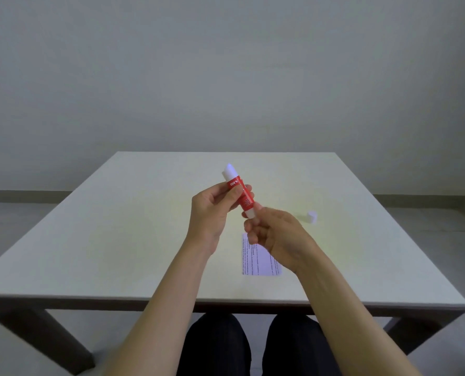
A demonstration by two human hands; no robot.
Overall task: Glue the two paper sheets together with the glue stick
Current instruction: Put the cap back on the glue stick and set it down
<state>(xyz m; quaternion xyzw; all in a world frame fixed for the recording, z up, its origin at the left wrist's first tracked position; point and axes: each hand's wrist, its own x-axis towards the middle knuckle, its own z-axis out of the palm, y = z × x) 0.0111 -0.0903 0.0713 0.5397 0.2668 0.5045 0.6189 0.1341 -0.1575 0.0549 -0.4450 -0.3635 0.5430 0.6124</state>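
A red and white glue stick (pixel 240 191) is held tilted above the table, its white top end pointing up and away. My left hand (pixel 212 213) grips its red barrel. My right hand (pixel 274 234) pinches the white bottom end with its fingertips. A small printed paper sheet (pixel 258 260) lies flat on the table below my right hand, partly hidden by it. Only one sheet can be made out. A small white cap (pixel 312 217) lies on the table to the right of my hands.
The white table (pixel 103 240) has its front edge close to me and a grey wall behind its far edge. My dark-trousered legs show under the front edge.
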